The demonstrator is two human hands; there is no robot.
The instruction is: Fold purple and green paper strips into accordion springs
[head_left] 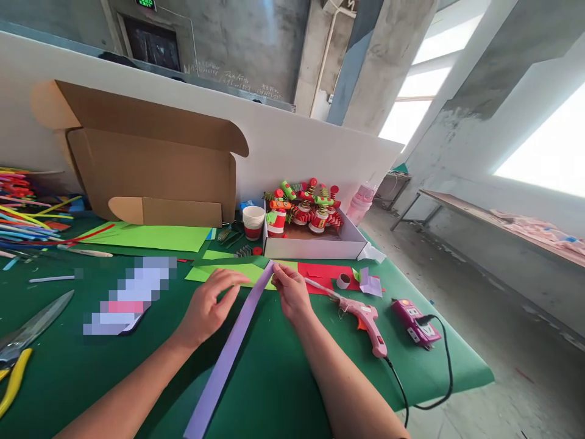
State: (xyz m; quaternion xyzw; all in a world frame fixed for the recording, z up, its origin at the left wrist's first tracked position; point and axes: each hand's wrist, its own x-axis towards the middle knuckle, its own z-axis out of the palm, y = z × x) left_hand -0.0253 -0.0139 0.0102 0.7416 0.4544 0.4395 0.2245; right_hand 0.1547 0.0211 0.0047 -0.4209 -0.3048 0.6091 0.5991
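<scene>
A long purple paper strip (228, 353) lies diagonally on the green table cover (283, 390), running from the near edge up to the sheets of paper. My right hand (291, 294) pinches the strip's far end between thumb and fingers. My left hand (209, 305) hovers just left of the strip with its fingers curled downward, fingertips close to the strip's upper part; it grips nothing that I can see. A light green sheet (214, 271) and a red sheet (326, 273) lie just beyond both hands.
A pink glue gun (365, 320) and a pink power strip (415, 322) lie to the right. A white tray (315, 247) of red and green paper crafts, stacked cups (253, 221), an open cardboard box (150, 164), scissors (31, 329) and coloured sticks (22, 207) surround the work area.
</scene>
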